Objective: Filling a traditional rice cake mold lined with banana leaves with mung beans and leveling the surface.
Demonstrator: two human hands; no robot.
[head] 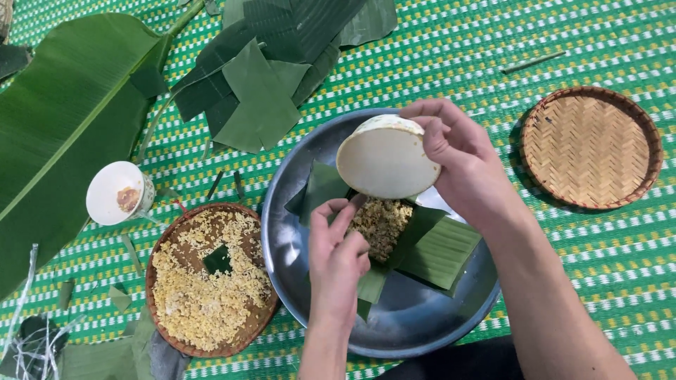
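My right hand (461, 160) grips a white bowl (386, 157), tipped over above a metal tray (422, 320). Under the bowl a mound of yellowish rice (382, 224) lies on folded banana leaves (440, 252) in the tray. My left hand (338, 253) rests on the leaf's left side, fingers together against the rice. It grips nothing that I can see.
A woven basket (169, 260) of yellow rice with a leaf scrap sits at the left. A small white cup (116, 192) stands beyond it. An empty woven basket (590, 146) lies at the right. Large banana leaves (67, 119) and cut leaf pieces (260, 91) cover the green mat.
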